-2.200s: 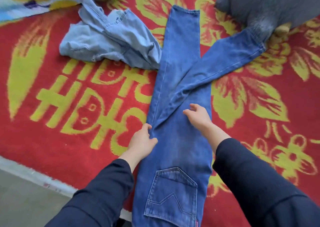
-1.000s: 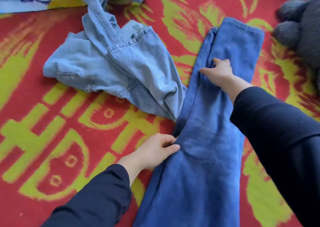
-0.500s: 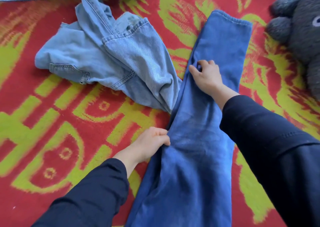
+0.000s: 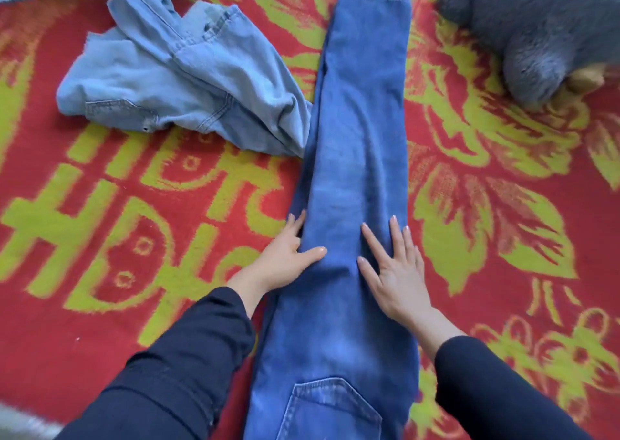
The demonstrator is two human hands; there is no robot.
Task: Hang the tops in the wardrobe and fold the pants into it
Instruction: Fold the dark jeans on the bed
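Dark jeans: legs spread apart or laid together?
Laid together: the dark jeans lie as one long strip, a single hem end showing, not yet folded crosswise.

A red woven blanket with a yellow-green flower pattern (image 4: 503, 204) carries long dark blue denim jeans (image 4: 355, 137), laid straight from 6 to 12 o'clock. A crumpled pale blue denim garment (image 4: 188, 80) touches them at 10 o'clock. A grey plush toy (image 4: 536, 30) lies at 2 o'clock.

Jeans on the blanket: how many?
2: dark jeans lie mid-frame, touched by left hand and right hand; light jeans lie crumpled upper left. More may be out of view.
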